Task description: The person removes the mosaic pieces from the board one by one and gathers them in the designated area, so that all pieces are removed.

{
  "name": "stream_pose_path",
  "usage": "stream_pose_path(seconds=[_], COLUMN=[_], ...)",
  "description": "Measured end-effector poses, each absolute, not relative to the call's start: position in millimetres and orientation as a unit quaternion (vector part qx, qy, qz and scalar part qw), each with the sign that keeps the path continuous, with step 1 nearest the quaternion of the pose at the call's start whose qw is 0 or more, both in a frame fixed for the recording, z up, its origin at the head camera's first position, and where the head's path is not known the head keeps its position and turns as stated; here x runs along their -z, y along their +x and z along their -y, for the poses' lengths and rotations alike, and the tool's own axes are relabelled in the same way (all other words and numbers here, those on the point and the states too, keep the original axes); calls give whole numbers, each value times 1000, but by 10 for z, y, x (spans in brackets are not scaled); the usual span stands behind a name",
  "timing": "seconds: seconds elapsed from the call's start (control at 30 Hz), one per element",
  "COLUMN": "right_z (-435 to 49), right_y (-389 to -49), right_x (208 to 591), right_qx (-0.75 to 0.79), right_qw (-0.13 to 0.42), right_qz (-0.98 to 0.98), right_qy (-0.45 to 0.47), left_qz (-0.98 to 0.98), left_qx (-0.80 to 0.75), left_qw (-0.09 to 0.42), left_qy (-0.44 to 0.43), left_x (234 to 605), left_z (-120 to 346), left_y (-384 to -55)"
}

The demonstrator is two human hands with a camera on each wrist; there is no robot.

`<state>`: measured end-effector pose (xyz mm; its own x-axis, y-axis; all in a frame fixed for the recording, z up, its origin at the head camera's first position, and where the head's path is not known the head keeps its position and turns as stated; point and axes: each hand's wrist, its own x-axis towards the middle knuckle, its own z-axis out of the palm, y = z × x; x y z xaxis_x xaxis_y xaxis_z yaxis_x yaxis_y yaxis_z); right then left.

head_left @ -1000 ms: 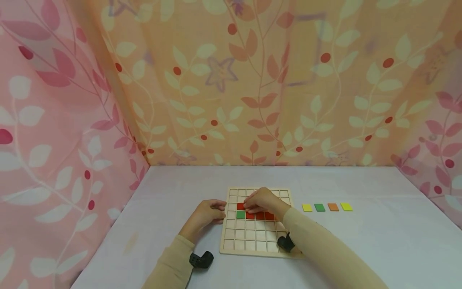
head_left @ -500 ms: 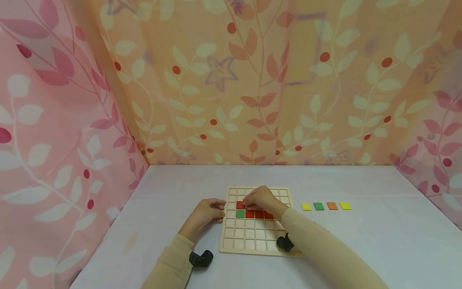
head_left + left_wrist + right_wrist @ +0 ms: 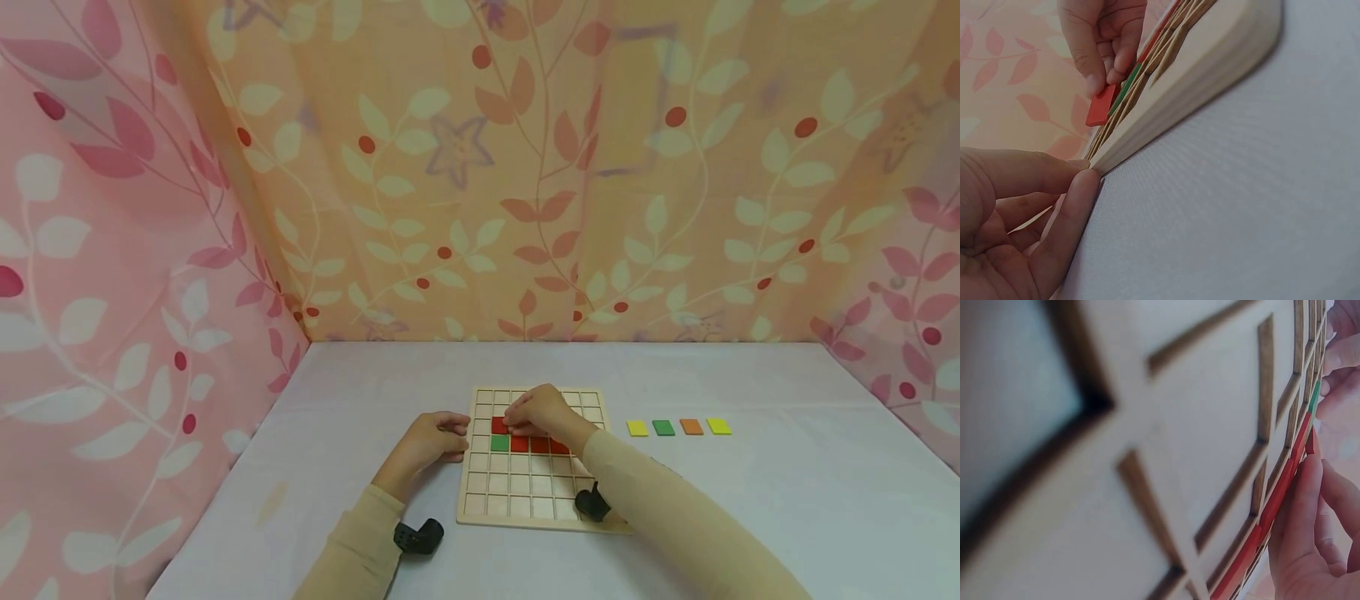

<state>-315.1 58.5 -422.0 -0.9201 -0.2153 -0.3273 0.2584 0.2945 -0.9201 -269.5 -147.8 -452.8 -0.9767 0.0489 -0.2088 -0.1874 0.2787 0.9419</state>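
My right hand [image 3: 542, 411] is over the upper left of a wooden grid board [image 3: 487, 507]. Its thumb and fingers pinch a square red tile [image 3: 1101, 106], which stands out tilted above the grid in the left wrist view. Directly below that tile in the head view, a green tile [image 3: 500, 443] lies in the grid. Several red tiles [image 3: 539, 445] continue the same row to its right, partly covered by my right hand and sleeve. My left hand [image 3: 427, 440] is at the board's left edge, index finger and thumb spread apart, their tips touching the wood.
Right of the board, a yellow tile [image 3: 637, 428], a green tile [image 3: 663, 427], an orange tile [image 3: 692, 427] and another yellow tile [image 3: 718, 427] lie in a row on the white tabletop [image 3: 757, 500]. A leaf-patterned curtain [image 3: 480, 208] stands behind the table.
My right hand has shifted very slightly up and left with the red tile. The left hand keeps its place, and the head view has tilted a little.
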Motion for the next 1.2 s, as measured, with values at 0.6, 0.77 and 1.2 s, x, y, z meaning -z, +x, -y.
stream_pose_path(seconds=[0.6,0.77,1.2], right_z=[-559,-609,-906], right_y=[-3128,-3131,-3094], right_x=[4201,4180,4063], right_qx=[589,603,625], right_qw=[205,194,190], right_qz=[-781,-773,-757], right_qy=[19,32,34], left_qz=[-797,-793,-793], left_qx=[-594,-599,-600], left_qw=[100,102,98], left_qy=[-48,-42,-40], left_x=[4527,4522,4518], left_z=[1482,1480,1485], left_y=[-2689,-2695,-2679])
